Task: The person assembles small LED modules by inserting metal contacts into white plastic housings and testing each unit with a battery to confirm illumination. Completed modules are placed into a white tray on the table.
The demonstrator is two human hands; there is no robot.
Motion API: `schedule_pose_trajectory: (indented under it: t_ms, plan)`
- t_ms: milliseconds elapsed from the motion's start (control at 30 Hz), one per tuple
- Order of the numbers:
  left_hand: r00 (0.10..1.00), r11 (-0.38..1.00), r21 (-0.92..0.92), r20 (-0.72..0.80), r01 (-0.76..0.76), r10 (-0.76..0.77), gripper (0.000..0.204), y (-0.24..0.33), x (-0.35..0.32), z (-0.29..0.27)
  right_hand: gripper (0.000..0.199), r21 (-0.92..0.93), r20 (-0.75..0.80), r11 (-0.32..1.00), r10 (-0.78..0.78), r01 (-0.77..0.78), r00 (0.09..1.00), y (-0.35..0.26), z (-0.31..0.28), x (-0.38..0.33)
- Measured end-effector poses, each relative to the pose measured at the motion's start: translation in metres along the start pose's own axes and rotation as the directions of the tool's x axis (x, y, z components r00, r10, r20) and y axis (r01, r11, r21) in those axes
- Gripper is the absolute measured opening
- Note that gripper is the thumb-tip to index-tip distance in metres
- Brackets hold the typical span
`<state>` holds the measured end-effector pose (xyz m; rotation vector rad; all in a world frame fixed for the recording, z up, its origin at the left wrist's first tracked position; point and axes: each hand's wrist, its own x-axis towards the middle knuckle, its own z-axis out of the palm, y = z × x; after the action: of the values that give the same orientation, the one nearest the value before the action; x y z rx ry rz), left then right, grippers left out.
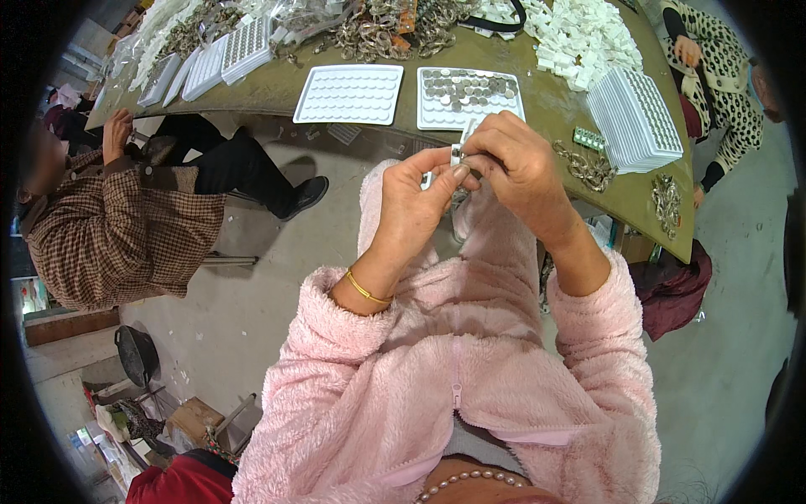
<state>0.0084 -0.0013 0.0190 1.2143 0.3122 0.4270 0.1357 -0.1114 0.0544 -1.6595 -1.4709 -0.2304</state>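
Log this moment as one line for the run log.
left hand: pinches small metal piece | right hand: on same piece | half-filled tray behind

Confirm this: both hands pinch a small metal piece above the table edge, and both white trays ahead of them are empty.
Not quite. The head view shows the left hand and right hand pinching the small metal piece, but only the left tray is empty; the right tray holds round metal pieces.

fluffy pink fleece sleeves [588, 336], glossy white plastic trays [350, 94], shiny metal pieces [467, 89], matt olive tabletop [554, 92].

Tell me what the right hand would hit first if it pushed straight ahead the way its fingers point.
The right hand points left at the left hand; its fingertips would press the small metal piece pinched between them, then the left fingers.
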Motion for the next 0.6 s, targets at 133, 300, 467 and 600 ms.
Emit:
schedule_pose_trajectory:
  t_ms: [133,300,467,600]
  plan:
    - [1.0,0.999,0.041,-0.005,-0.023,0.024,0.017,-0.009,-0.001,-0.004,0.007,0.202,0.145,0.965,0.138,-0.166,0.98,0.004,-0.005,-0.006]
    - [0.998,0.998,0.048,-0.042,0.038,-0.036,0.016,-0.015,0.003,-0.011,0.009,0.007,-0.064,0.977,0.212,-0.212,0.975,0.033,-0.014,0.007]
    - [0.997,0.998,-0.006,-0.054,0.063,-0.063,0.017,-0.011,0.003,-0.011,0.009,-0.367,-0.131,0.911,0.149,-0.188,0.98,0.06,0.005,0.014]
    - [0.993,0.996,-0.065,-0.098,0.059,-0.065,0.02,-0.006,0.004,-0.017,0.008,-0.4,-0.124,0.915,0.012,-0.061,0.992,0.065,0.01,0.015]
